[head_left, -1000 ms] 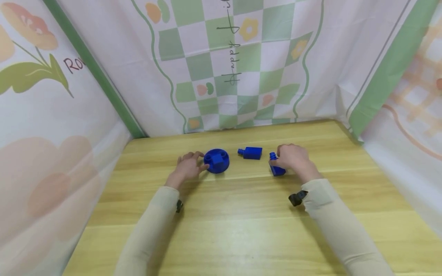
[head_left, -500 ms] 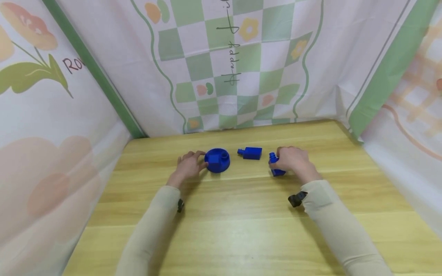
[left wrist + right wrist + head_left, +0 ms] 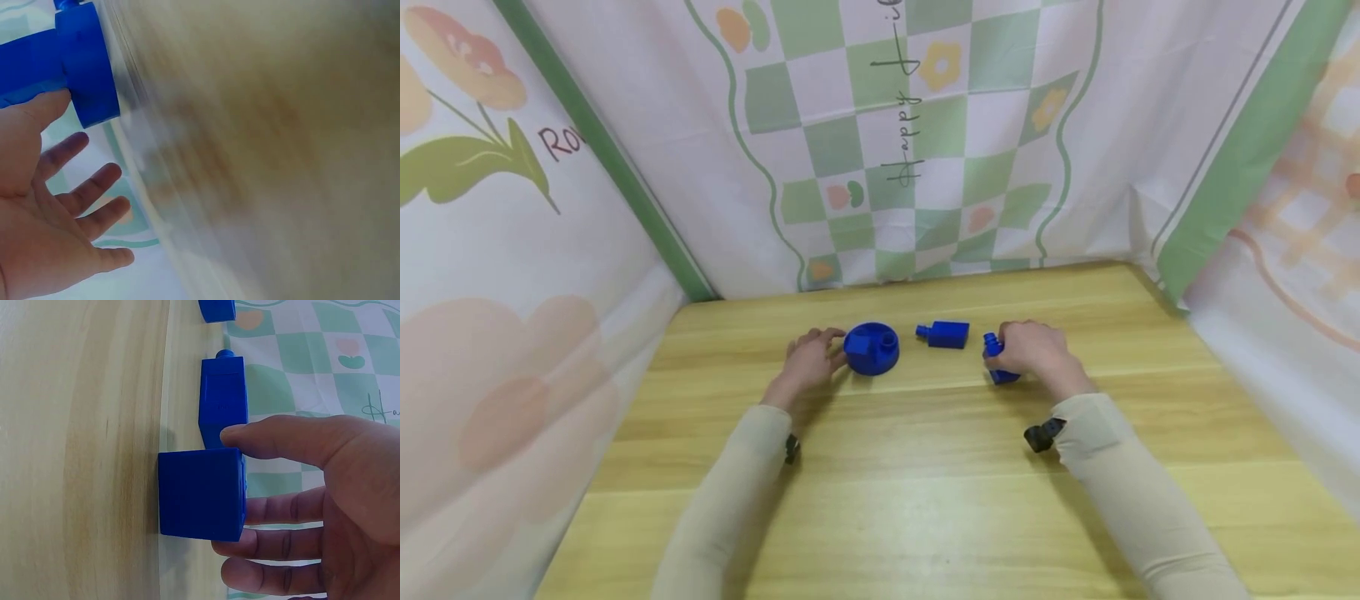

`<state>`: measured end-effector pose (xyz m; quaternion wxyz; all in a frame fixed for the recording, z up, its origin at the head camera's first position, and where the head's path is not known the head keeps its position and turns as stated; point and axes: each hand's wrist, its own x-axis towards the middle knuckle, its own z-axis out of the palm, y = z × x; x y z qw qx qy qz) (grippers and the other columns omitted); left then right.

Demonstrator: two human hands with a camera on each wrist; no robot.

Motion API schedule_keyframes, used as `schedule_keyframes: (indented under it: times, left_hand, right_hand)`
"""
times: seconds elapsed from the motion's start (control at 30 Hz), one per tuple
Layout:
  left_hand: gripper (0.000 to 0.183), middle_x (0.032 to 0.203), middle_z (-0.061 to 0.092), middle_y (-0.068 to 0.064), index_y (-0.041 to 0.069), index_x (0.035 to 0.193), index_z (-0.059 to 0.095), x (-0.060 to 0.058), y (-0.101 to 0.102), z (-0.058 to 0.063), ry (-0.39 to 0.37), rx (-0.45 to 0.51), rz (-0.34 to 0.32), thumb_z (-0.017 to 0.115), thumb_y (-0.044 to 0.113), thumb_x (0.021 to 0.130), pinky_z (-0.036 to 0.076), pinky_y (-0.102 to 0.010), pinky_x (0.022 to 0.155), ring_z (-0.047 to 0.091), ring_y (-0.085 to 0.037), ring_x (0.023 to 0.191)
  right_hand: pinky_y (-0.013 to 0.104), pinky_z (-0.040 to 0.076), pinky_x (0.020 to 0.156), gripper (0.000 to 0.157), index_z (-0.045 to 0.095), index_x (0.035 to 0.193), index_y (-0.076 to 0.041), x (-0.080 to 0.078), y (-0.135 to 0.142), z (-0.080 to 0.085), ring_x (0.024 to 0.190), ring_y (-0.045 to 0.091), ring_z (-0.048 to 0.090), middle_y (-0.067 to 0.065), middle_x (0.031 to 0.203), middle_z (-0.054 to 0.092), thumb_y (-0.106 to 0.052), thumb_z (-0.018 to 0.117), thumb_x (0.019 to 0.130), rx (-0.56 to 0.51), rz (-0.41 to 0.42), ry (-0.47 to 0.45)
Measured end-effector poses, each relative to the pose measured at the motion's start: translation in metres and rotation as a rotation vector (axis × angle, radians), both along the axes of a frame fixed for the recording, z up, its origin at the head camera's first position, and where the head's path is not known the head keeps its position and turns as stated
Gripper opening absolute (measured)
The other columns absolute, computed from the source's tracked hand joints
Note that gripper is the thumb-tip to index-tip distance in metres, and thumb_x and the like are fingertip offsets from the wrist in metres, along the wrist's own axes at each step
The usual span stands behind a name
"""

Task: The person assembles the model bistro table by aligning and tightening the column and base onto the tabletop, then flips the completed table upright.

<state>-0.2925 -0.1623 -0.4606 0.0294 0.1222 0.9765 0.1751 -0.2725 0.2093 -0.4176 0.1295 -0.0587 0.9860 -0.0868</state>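
Note:
On the left, the left hand [image 3: 808,362] is at the rim of a round blue base [image 3: 880,362], thumb and index finger at its left edge. A square blue block [image 3: 859,344] stands on it, with a round socket beside it. In the left wrist view the thumb touches near where the block [image 3: 31,65] meets the base [image 3: 90,62]; the other fingers are spread. The right hand [image 3: 1033,346] holds a blue bottle [image 3: 991,343] between thumb and fingers. Its square bottom faces the right wrist camera; the hand partly hides it in the head view.
A second blue bottle [image 3: 948,334] lies on the wooden table [image 3: 895,467] between the hands, neck pointing left. Printed cloth hangs behind [image 3: 917,150] and on both sides of the table. Each wrist wears a small dark camera [image 3: 1041,435].
The round base has turned under the left hand, its block shifting leftward and one socket dropping from sight. The right hand and both bottles stay almost where they were.

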Motion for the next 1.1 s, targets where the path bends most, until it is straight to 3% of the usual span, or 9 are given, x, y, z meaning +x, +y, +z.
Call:
schedule_keyframes:
  times: [0.17, 0.27, 0.4, 0.6, 0.87, 1.1]
  left_hand:
    - [0.040, 0.123, 0.061, -0.013, 0.012, 0.123, 0.058, 0.001, 0.003, 0.005, 0.074, 0.116, -0.003, 0.038, 0.043, 0.107, 0.035, -0.051, 0.111, 0.055, -0.033, 0.119]
    - [0.051, 0.118, 0.060, -0.011, 0.011, 0.112, 0.059, 0.002, 0.004, 0.008, 0.090, 0.183, -0.008, 0.033, 0.054, 0.105, 0.034, -0.048, 0.113, 0.056, -0.031, 0.114]
    - [0.061, 0.118, 0.059, -0.006, 0.013, 0.104, 0.058, 0.005, 0.006, 0.012, 0.070, 0.193, -0.030, 0.042, 0.071, 0.095, 0.032, -0.048, 0.115, 0.055, -0.028, 0.110]
    - [0.058, 0.123, 0.056, -0.003, 0.016, 0.105, 0.055, 0.006, 0.008, 0.012, 0.070, 0.151, -0.064, 0.050, 0.072, 0.091, 0.036, -0.045, 0.113, 0.050, -0.025, 0.119]
    - [0.057, 0.128, 0.058, -0.004, 0.016, 0.114, 0.059, 0.005, 0.007, 0.018, 0.099, 0.138, -0.087, 0.058, 0.068, 0.089, 0.029, -0.047, 0.119, 0.049, -0.028, 0.128]
    - [0.052, 0.125, 0.058, -0.002, 0.017, 0.114, 0.059, 0.006, -0.001, 0.015, 0.096, 0.157, -0.079, 0.069, 0.059, 0.086, 0.031, -0.046, 0.118, 0.049, -0.027, 0.126]
  right_hand:
    - [0.042, 0.051, 0.068, 0.060, 0.061, 0.124, -0.005, -0.002, 0.000, 0.000, 0.090, 0.029, 0.062, 0.016, 0.112, 0.069, -0.052, 0.068, 0.087, 0.006, 0.001, -0.006]
    - [0.041, 0.050, 0.067, 0.059, 0.062, 0.122, -0.006, -0.003, -0.001, 0.000, 0.089, 0.028, 0.062, 0.015, 0.110, 0.069, -0.052, 0.068, 0.086, 0.009, -0.001, -0.004]
    - [0.041, 0.050, 0.067, 0.058, 0.063, 0.121, -0.006, -0.004, -0.003, 0.000, 0.089, 0.029, 0.062, 0.015, 0.110, 0.069, -0.052, 0.069, 0.086, 0.008, 0.009, 0.000]
    - [0.045, 0.052, 0.070, 0.059, 0.062, 0.121, -0.004, -0.001, -0.002, -0.003, 0.091, 0.030, 0.062, 0.018, 0.113, 0.069, -0.050, 0.071, 0.085, 0.006, 0.024, -0.008]
    - [0.045, 0.051, 0.071, 0.068, 0.060, 0.128, -0.003, 0.001, 0.000, -0.002, 0.091, 0.031, 0.061, 0.020, 0.116, 0.067, -0.052, 0.072, 0.083, 0.005, 0.010, -0.020]
    - [0.037, 0.045, 0.064, 0.065, 0.065, 0.117, -0.002, 0.000, -0.004, 0.000, 0.081, 0.026, 0.057, 0.013, 0.097, 0.067, -0.055, 0.074, 0.080, 0.014, 0.009, -0.060]
